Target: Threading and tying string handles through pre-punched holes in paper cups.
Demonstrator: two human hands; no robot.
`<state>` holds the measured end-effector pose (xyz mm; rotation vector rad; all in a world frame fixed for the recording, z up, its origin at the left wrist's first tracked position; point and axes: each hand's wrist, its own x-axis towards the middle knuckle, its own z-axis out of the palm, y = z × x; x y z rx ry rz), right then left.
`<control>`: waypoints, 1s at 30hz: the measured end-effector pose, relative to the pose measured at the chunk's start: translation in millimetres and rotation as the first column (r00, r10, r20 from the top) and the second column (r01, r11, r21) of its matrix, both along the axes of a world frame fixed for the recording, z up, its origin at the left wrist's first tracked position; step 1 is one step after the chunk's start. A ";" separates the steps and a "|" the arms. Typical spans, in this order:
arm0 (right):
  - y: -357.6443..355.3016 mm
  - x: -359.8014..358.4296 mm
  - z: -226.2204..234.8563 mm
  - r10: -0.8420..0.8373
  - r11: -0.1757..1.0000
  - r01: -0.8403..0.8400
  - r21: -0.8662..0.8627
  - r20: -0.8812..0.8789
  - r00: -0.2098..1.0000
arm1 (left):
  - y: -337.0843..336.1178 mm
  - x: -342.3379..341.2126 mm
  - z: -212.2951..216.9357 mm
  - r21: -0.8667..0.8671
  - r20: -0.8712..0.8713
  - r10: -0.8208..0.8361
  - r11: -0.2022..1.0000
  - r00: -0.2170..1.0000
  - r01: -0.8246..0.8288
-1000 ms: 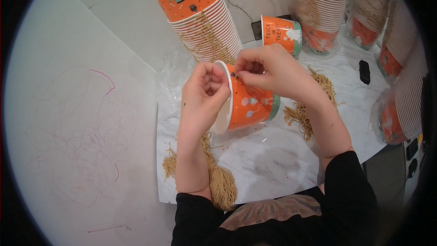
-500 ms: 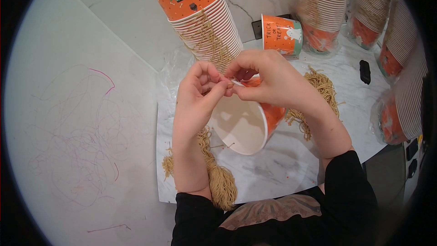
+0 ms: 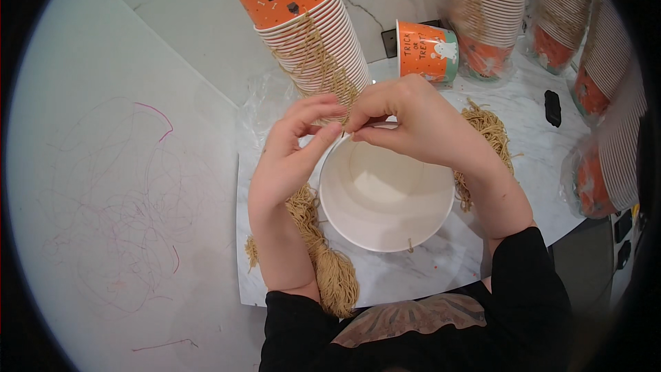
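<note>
A paper bucket (image 3: 387,217) stands before me, its white inside facing up. My right hand (image 3: 406,120) pinches its far left rim between thumb and forefinger. Beside that spot my left hand (image 3: 292,141) has thumb and fingers apart, close to the rim and holding nothing I can see. A short tan string end (image 3: 411,245) pokes through the near rim, and a little tan string shows by my fingertips. Under and beside my left forearm lies a tan yarn bundle (image 3: 334,269). Another tan yarn heap (image 3: 487,134) lies beyond my right forearm.
A tall stack of orange buckets (image 3: 320,45) with tan cord on its side leans at the back. One orange bucket (image 3: 420,52) lies on its side near it. Wrapped bucket stacks (image 3: 489,14) line the right side. A small black object (image 3: 552,109) lies on the marbled sheet (image 3: 447,262).
The bucket has tipped from a slant to upright, so its inside faces me. My left fingers have come apart from the pinch; my right hand stays at the rim.
</note>
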<state>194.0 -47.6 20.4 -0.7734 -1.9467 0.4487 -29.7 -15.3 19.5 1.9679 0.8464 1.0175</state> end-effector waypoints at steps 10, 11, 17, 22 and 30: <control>-2.2 8.9 3.8 0.057 0.993 -0.053 -0.101 0.041 0.998 | -3.7 2.7 6.8 -0.273 -0.043 -0.171 0.950 0.984 0.153; -0.2 8.5 3.1 0.074 0.990 -0.068 -0.127 0.043 0.996 | -4.3 1.6 7.2 -0.281 -0.013 -0.171 0.946 0.985 0.160; 10.5 8.8 -1.0 0.059 0.979 -0.029 -0.204 0.144 0.988 | -7.1 -11.9 15.0 -0.295 0.184 -0.249 0.909 0.951 0.295; 16.3 10.2 -2.6 0.100 0.955 -0.047 -0.294 0.165 0.981 | -16.7 -1.7 21.9 -0.356 0.379 -0.113 0.899 0.919 0.257; 23.9 7.7 -10.1 0.105 0.934 -0.018 -0.357 0.226 0.969 | 9.5 8.8 1.6 -0.378 0.161 0.016 0.925 0.987 0.046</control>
